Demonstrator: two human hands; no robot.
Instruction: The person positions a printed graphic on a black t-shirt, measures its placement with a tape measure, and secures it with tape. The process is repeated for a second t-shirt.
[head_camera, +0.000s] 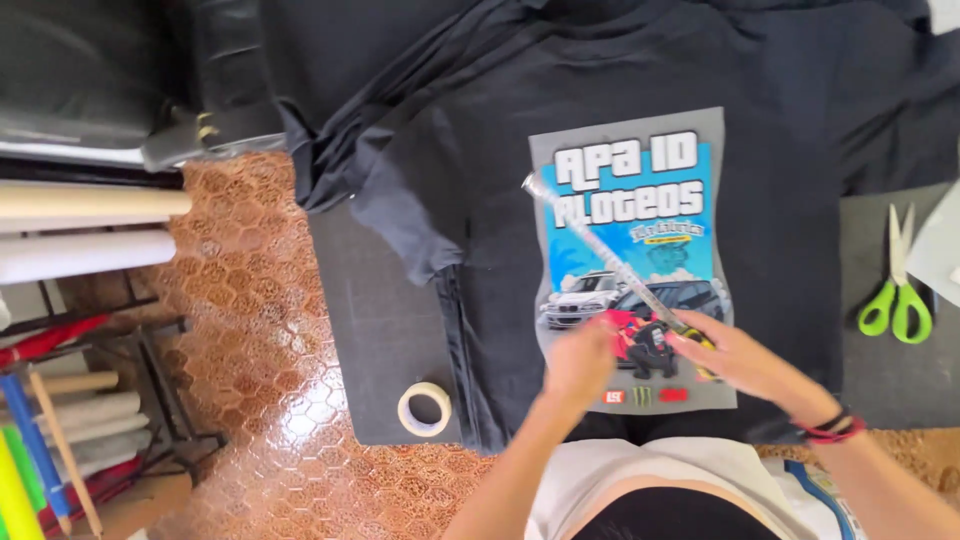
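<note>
Clear ruler (600, 245) btwn both hands, angled up-left.

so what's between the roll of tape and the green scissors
In the head view, the dark t-shirt with its printed transfer sheet lies between tape roll and scissors, both hands over it.

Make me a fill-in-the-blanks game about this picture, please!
1. The printed sheet with cars on it lies on a dark ____.
2. The scissors on the mat have ____ handles.
3. The roll of tape sits to the ____ of the person's hands.
4. The right hand holds a tape measure that stretches across the ____.

Missing words: shirt; green; left; printed sheet
</note>
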